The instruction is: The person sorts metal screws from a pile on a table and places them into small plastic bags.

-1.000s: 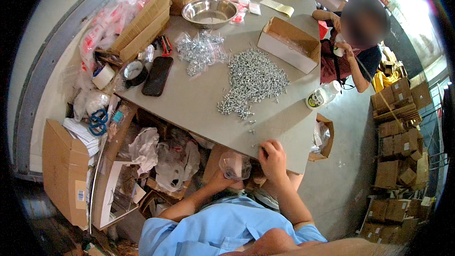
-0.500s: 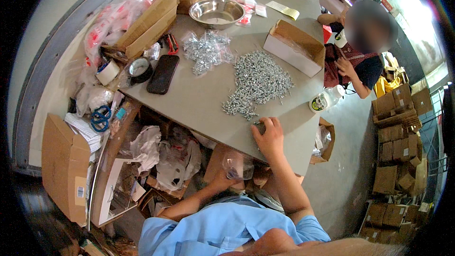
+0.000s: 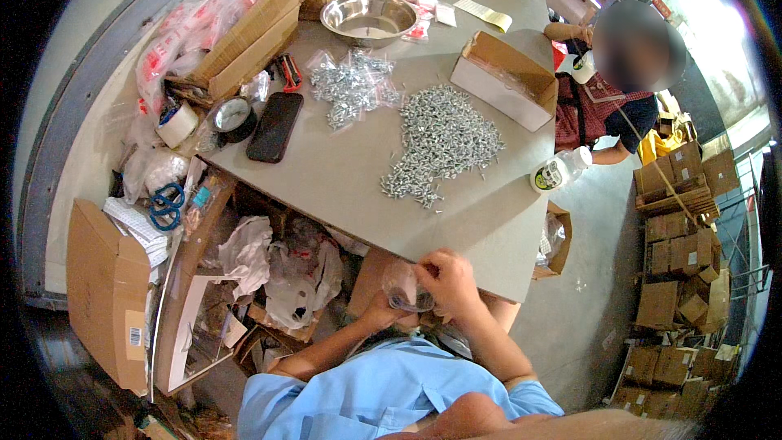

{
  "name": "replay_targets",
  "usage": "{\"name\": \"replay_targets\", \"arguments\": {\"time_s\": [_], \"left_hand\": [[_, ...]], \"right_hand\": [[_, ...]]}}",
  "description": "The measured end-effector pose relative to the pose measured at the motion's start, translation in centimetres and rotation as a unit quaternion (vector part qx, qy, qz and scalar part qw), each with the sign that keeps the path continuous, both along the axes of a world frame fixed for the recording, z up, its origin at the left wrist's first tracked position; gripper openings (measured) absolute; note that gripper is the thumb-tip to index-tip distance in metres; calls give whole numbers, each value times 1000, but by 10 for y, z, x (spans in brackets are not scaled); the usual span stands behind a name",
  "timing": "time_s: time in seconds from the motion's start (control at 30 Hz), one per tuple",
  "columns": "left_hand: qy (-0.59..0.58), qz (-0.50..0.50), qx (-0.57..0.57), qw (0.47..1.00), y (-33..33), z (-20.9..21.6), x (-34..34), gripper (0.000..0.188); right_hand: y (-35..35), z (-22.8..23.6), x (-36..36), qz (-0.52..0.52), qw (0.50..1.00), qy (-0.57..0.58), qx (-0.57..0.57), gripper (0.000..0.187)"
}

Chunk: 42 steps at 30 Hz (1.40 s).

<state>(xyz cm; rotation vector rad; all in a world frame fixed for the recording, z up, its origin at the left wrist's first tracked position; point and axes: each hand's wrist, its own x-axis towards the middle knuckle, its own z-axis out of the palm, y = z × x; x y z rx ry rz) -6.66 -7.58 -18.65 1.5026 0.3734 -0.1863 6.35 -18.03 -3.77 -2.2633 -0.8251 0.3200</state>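
Below the near edge of the table, my left hand (image 3: 378,311) is closed on a small clear plastic bag (image 3: 401,283). My right hand (image 3: 453,280) is at the bag's top, its fingers bent together; whatever they pinch is hidden. Ahead on the tabletop lies a spread pile of small silvery screws (image 3: 444,145). Left of the pile are filled clear bags of metal hardware (image 3: 350,85). A white-and-brown open carton (image 3: 503,85) stands beyond the pile on the right.
A steel bowl (image 3: 369,19), a black phone (image 3: 275,127), tape rolls (image 3: 234,116) and a white bottle (image 3: 560,169) stand on the table (image 3: 326,200). A co-worker (image 3: 603,110) is at its right side. Blue-handled scissors (image 3: 167,207) and a cardboard box (image 3: 106,293) are at left.
My right hand has moved from the near edge of the screw pile back toward me, to the bag's mouth. My left hand still holds the bag in about the same place.
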Motion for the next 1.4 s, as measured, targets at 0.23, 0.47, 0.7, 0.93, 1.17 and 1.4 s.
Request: {"name": "replay_targets", "arguments": {"time_s": [0.23,0.47,0.7,0.93,1.17,1.4], "left_hand": [[-27,-29,129,991,3,34,2,27],[2,-23,99,995,6,37,-1,30],[-48,-4,111,993,5,33,-1,30],[-27,-46,100,994,4,17,1,30],[-57,-15,34,998,-2,-24,-4,32],[-20,-39,51,998,5,6,-3,34]], "right_hand": [[20,-7,90,5,984,-173,46,39],[29,-11,106,2,990,-120,69,26],[23,-22,106,-18,984,-160,73,12],[-1,1,48,65,997,-48,-11,13],[16,18,65,-2,999,36,0,31],[34,-12,88,11,984,-165,72,23]]}}
